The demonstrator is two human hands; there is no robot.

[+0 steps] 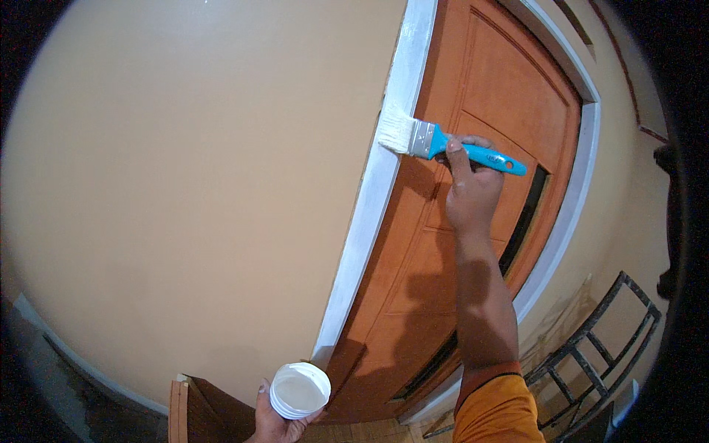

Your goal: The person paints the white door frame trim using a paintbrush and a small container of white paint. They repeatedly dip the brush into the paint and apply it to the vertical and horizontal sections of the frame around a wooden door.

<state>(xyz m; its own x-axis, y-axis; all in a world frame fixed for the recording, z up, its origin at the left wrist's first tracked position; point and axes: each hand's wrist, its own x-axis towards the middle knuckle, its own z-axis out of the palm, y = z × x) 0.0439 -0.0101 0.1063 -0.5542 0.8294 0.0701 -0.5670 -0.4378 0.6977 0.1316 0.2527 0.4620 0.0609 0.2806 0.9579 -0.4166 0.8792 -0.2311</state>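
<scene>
A paintbrush point(491, 157) with a blue handle and a metal band is gripped in my right hand point(473, 184). Its bristles, loaded with white paint, press against the white door frame point(373, 190) on its left upright. My left hand point(277, 424) holds a small white tub point(300, 391) from below and the side, low beside the bottom of that upright. Pale paint shows inside the tub. The orange-brown panelled door point(509, 88) stands behind my right forearm, and shadows of my arm fall across it.
A beige wall point(199, 207) fills the left side. At the lower right, a dark metal frame with rungs point(591, 362) leans by the wall. A brown wooden piece point(210, 410) stands at the lower left, near a white strip along the wall's base.
</scene>
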